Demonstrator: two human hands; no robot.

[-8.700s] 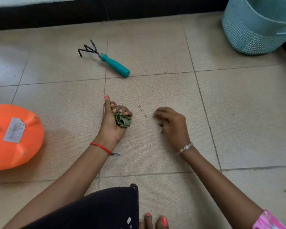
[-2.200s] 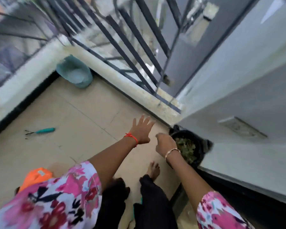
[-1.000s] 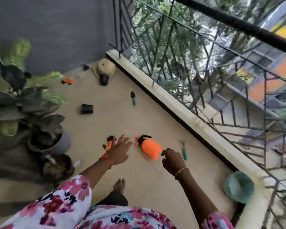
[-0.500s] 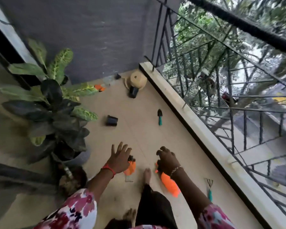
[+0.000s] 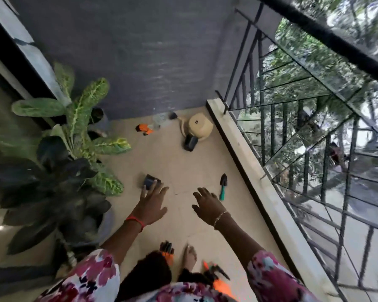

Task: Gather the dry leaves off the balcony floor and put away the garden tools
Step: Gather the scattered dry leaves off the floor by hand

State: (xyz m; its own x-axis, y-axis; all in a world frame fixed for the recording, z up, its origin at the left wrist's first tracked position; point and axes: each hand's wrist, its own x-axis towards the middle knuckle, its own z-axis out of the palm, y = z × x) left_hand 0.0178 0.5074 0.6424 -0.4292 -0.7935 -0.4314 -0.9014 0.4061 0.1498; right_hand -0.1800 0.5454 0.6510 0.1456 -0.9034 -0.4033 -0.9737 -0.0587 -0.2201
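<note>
I stand on the beige balcony floor [image 5: 175, 162] looking down its length. My left hand [image 5: 151, 205] is spread open and empty, its fingertips over a small black pot [image 5: 149, 181] lying on the tiles. My right hand [image 5: 207, 203] is also open and empty, held out just left of a black trowel with a teal handle [image 5: 223, 185] near the parapet. At my feet lie an orange watering can [image 5: 222, 284] and an orange-and-black tool [image 5: 167, 252]. No loose leaves show on the floor.
A large potted plant [image 5: 59, 171] crowds the left side. At the far end sit an overturned tan pot [image 5: 198, 127], a black pot [image 5: 190, 143] and an orange item [image 5: 144, 129]. A parapet [image 5: 249, 162] with black railing [image 5: 292, 110] bounds the right.
I have dropped the leaves into the black pot, turned around and walked along the balcony. The watering can now lies at my feet and the trowel and small black pot are closer.
</note>
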